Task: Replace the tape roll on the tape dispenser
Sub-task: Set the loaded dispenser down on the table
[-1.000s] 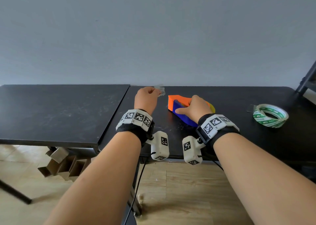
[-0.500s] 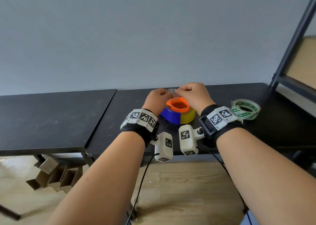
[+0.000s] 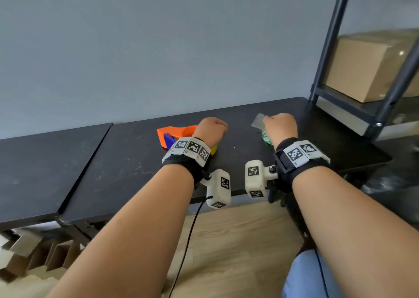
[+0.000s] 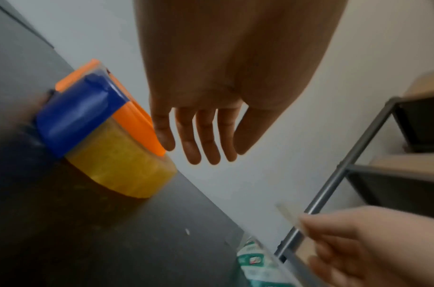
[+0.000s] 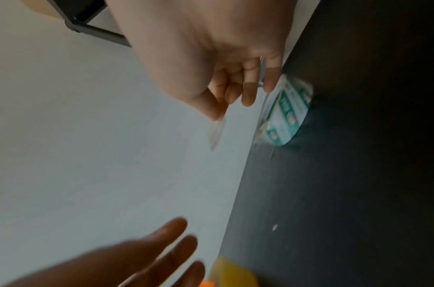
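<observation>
The orange and blue tape dispenser (image 3: 174,134) lies on the black table (image 3: 136,173) with a yellowish tape roll (image 4: 120,170) in it. My left hand (image 4: 203,155) hovers just right of the dispenser (image 4: 88,116), fingers straight and holding nothing. My right hand (image 3: 280,126) is further right and pinches a short clear tape strip (image 3: 258,120) between thumb and fingers. In the right wrist view the strip (image 5: 217,134) hangs from my right hand (image 5: 225,108). A green and white tape roll (image 3: 266,139) lies on the table under that hand, mostly hidden by it.
A dark metal shelf rack (image 3: 328,48) stands at the table's right end with a cardboard box (image 3: 374,66) on it. A grey wall runs right behind the table. A second black table (image 3: 34,173) adjoins on the left. Folded cardboard (image 3: 34,257) lies on the floor below.
Both hands were together over the dispenser. My right hand has moved right to the green roll with the clear strip. My left hand has let go and its fingers are straight.
</observation>
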The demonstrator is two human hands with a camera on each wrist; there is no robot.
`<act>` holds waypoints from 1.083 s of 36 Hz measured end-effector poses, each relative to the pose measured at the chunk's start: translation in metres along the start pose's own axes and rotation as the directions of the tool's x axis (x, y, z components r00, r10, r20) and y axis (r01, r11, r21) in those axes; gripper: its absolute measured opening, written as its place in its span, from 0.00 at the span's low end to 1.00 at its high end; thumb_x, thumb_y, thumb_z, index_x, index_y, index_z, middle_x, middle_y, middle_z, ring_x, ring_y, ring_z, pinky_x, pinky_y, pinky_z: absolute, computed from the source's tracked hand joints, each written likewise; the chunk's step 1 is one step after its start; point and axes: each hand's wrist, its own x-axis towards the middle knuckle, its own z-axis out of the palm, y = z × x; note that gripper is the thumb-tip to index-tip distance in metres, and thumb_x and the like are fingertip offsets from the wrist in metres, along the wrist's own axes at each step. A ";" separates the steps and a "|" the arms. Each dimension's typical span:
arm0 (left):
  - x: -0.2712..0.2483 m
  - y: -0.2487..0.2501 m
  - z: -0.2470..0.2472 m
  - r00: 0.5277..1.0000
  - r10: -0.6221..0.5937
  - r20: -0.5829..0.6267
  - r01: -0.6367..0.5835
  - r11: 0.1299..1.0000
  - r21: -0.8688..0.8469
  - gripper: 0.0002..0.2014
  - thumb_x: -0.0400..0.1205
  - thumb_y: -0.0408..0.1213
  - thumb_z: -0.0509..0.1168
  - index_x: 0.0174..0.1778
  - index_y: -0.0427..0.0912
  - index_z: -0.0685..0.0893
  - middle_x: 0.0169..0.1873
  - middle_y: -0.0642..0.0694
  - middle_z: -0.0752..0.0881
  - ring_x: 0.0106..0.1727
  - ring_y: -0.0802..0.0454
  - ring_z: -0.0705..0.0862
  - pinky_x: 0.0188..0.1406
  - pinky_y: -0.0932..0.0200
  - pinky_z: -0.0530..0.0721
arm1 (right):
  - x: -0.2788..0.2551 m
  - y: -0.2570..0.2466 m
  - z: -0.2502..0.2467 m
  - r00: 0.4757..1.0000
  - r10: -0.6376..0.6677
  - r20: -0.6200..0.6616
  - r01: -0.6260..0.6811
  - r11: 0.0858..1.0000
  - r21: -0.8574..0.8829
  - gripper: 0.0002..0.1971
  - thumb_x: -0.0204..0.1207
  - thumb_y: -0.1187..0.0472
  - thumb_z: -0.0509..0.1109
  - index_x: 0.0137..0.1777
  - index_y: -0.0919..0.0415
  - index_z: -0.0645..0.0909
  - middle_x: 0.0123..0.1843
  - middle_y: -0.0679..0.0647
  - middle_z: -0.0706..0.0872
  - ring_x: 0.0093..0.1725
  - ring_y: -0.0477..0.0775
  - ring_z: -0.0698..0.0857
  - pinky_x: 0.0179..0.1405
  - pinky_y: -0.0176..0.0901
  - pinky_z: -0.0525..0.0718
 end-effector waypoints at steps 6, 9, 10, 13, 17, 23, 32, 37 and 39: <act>0.009 0.012 0.030 0.999 -0.002 0.054 -0.004 0.995 0.104 0.17 0.80 0.26 0.56 0.58 0.43 0.86 0.61 0.42 0.86 0.61 0.43 0.85 0.57 0.53 0.83 | 0.019 0.023 -0.011 0.993 0.122 -0.003 -0.122 0.992 0.012 0.12 0.74 0.54 0.66 0.43 0.64 0.81 0.54 0.65 0.89 0.55 0.68 0.86 0.63 0.61 0.80; 0.017 0.024 0.047 0.994 0.032 0.102 -0.047 0.987 0.151 0.20 0.79 0.26 0.56 0.61 0.46 0.85 0.63 0.45 0.85 0.63 0.43 0.84 0.58 0.50 0.85 | 0.021 0.029 -0.014 0.988 0.156 0.003 -0.156 0.987 -0.023 0.15 0.72 0.55 0.68 0.54 0.62 0.85 0.58 0.62 0.88 0.58 0.67 0.86 0.68 0.62 0.77; 0.019 0.027 0.052 0.992 0.043 0.119 -0.063 0.983 0.170 0.21 0.78 0.26 0.56 0.62 0.47 0.85 0.65 0.45 0.84 0.64 0.43 0.83 0.58 0.50 0.85 | 0.022 0.030 -0.015 0.986 0.166 -0.005 -0.166 0.985 -0.041 0.16 0.73 0.55 0.68 0.57 0.62 0.85 0.60 0.61 0.88 0.60 0.66 0.85 0.68 0.61 0.76; 0.027 0.033 0.068 0.984 0.039 0.171 -0.082 0.964 0.251 0.26 0.78 0.27 0.55 0.67 0.52 0.83 0.71 0.45 0.79 0.68 0.41 0.80 0.66 0.46 0.81 | 0.026 0.035 -0.014 0.985 0.173 -0.025 -0.175 0.981 -0.085 0.20 0.74 0.54 0.69 0.63 0.62 0.84 0.63 0.60 0.87 0.63 0.65 0.84 0.68 0.58 0.74; 0.035 0.033 0.088 0.971 0.029 0.236 -0.102 0.948 0.301 0.27 0.77 0.28 0.55 0.69 0.54 0.82 0.74 0.43 0.76 0.75 0.40 0.74 0.76 0.43 0.72 | 0.034 0.041 -0.010 0.986 0.169 -0.014 -0.169 0.976 -0.134 0.19 0.74 0.52 0.70 0.62 0.61 0.84 0.61 0.59 0.88 0.62 0.64 0.84 0.65 0.56 0.71; 0.031 0.036 0.097 0.964 0.070 0.256 -0.165 0.915 0.369 0.29 0.79 0.26 0.54 0.73 0.54 0.77 0.78 0.47 0.73 0.77 0.42 0.71 0.76 0.42 0.70 | 0.042 0.050 -0.006 0.987 0.158 -0.025 -0.160 0.970 -0.185 0.19 0.74 0.52 0.71 0.62 0.60 0.85 0.60 0.58 0.88 0.62 0.63 0.84 0.64 0.56 0.69; 0.032 0.040 0.094 0.959 0.085 0.269 -0.187 0.905 0.382 0.27 0.80 0.26 0.54 0.72 0.52 0.78 0.78 0.47 0.73 0.75 0.43 0.73 0.73 0.42 0.73 | 0.042 0.059 -0.010 0.995 0.097 -0.031 -0.096 0.995 0.019 0.18 0.72 0.58 0.76 0.57 0.54 0.72 0.61 0.56 0.84 0.59 0.63 0.85 0.67 0.64 0.78; 0.033 0.038 0.094 0.958 0.067 0.280 -0.174 0.909 0.379 0.27 0.79 0.27 0.55 0.72 0.52 0.78 0.76 0.47 0.75 0.74 0.42 0.74 0.73 0.41 0.73 | 0.042 0.058 -0.002 1.000 0.014 -0.024 -0.015 0.999 -0.047 0.05 0.76 0.60 0.71 0.40 0.52 0.80 0.57 0.56 0.86 0.54 0.61 0.86 0.62 0.61 0.83; 0.033 0.035 0.094 0.959 0.062 0.275 -0.166 0.914 0.371 0.27 0.77 0.28 0.56 0.71 0.52 0.80 0.75 0.47 0.76 0.75 0.42 0.73 0.74 0.41 0.72 | 0.045 0.059 0.003 0.998 0.048 -0.030 -0.050 0.997 -0.061 0.08 0.75 0.56 0.71 0.48 0.58 0.88 0.58 0.58 0.87 0.54 0.61 0.88 0.61 0.59 0.84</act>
